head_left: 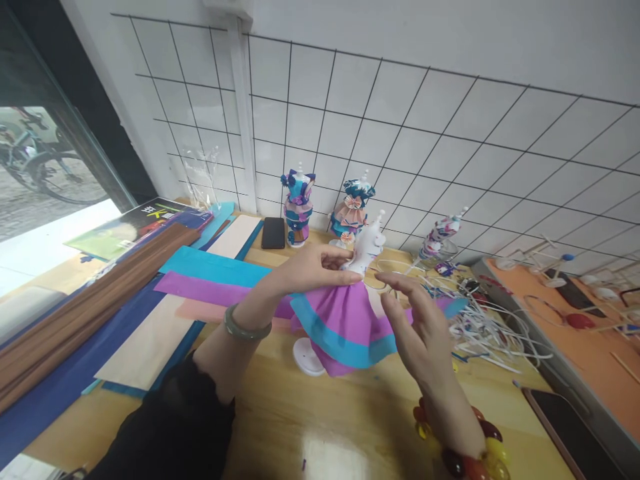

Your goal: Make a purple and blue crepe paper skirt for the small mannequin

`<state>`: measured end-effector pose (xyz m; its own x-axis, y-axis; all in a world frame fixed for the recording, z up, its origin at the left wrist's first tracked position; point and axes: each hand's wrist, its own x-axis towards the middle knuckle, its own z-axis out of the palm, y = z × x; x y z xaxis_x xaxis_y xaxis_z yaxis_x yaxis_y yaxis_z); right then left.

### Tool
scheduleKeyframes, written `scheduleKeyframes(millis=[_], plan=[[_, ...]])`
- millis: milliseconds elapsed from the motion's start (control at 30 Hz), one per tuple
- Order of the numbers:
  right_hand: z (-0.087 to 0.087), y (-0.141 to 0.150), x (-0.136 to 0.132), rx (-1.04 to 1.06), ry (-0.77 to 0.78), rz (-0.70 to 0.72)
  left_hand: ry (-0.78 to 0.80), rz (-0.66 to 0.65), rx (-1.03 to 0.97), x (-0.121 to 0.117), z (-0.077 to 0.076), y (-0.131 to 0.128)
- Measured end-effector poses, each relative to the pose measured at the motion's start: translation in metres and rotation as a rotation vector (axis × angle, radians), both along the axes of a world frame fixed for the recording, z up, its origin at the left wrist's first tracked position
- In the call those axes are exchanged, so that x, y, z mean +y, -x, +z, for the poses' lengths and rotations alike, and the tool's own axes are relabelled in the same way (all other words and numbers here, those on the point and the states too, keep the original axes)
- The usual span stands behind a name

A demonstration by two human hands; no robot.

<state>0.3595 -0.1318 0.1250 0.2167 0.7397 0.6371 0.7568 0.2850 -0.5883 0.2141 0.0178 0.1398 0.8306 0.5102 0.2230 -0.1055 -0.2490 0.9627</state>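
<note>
A small white mannequin (369, 245) leans to the right above its round white base (309, 357). Round its waist hangs a pleated purple paper skirt (345, 317) with a blue band along the hem. My left hand (320, 267) pinches the gathered paper at the waist, thumb in front and fingers behind the torso. At the skirt's right side, my right hand (415, 320) is open, thumb and fingers apart, with nothing visible between them. Long blue (215, 265) and purple paper strips (200, 287) lie behind my left wrist.
Dressed mannequins (299, 207) stand along the tiled wall. Coloured paper sheets (145, 340) and a brown roll (100, 313) cover the left side. Tangled white cords (495, 333) lie at right, near an orange-topped surface (565, 327). One phone (273, 233) lies at the back, another (565, 427) at front right.
</note>
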Motion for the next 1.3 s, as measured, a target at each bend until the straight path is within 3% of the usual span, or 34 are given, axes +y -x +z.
scheduleKeyframes(millis=[133,267,567,767,1033,1300], plan=[[-0.005,-0.01,0.005,0.236,0.329,0.111,-0.05,-0.113,0.019,-0.007,0.004,-0.001],[-0.006,-0.011,0.005,0.36,0.432,0.203,-0.071,-0.184,0.035,-0.006,0.002,-0.003],[-0.001,-0.011,0.005,0.466,0.45,0.329,-0.073,-0.289,0.055,-0.008,0.004,0.001],[-0.004,-0.012,0.006,0.526,0.441,0.311,-0.083,-0.282,0.03,-0.008,0.005,0.003],[-0.006,-0.009,0.005,0.584,0.421,0.277,-0.015,-0.212,-0.031,-0.005,-0.006,-0.005],[-0.005,-0.007,0.006,0.534,0.364,0.203,-0.076,-0.214,-0.065,-0.009,-0.002,-0.008]])
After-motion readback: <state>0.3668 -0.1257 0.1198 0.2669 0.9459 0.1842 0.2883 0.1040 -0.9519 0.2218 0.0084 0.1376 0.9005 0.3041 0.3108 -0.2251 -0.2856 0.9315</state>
